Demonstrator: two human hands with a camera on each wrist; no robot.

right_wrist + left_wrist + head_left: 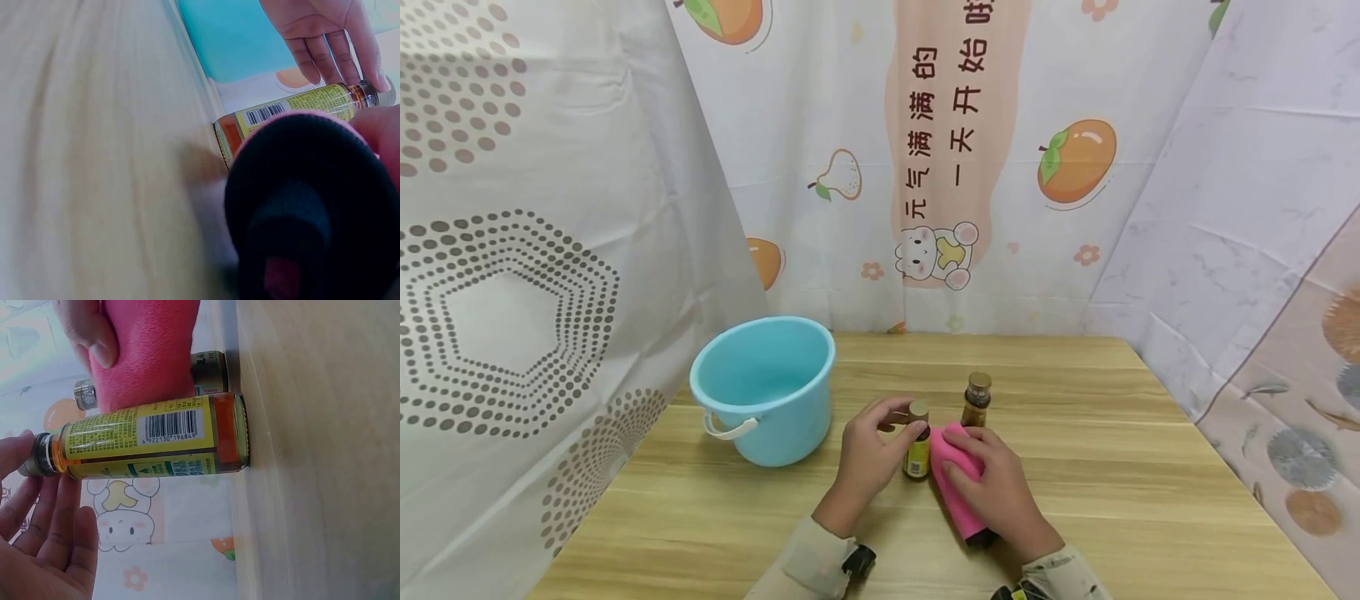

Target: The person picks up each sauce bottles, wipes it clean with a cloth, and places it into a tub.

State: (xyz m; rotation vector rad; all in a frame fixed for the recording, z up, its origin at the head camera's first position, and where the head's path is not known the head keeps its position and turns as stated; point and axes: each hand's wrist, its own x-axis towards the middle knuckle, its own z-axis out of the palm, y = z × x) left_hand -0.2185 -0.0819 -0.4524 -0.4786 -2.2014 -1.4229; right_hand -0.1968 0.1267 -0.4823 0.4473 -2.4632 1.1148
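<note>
A small glass bottle [917, 458] with a yellow label and metal cap stands upright on the table. My left hand [872, 454] pinches it at the cap, thumb on one side and fingers on the other. The left wrist view shows the barcode on its label [169, 428]. My right hand [996, 487] grips a soft, fuzzy pink sleeve-like thing [950, 483] with a black end, tilted close beside this bottle. Its round black end [306, 162] fills much of the right wrist view. A second capped bottle [975, 404] stands just behind the pink thing, partly hidden by it.
A light blue bucket [786, 425] with a white handle stands on the left of the wooden table [1120, 467]. Printed curtains [850, 108] hang behind the table and along both sides.
</note>
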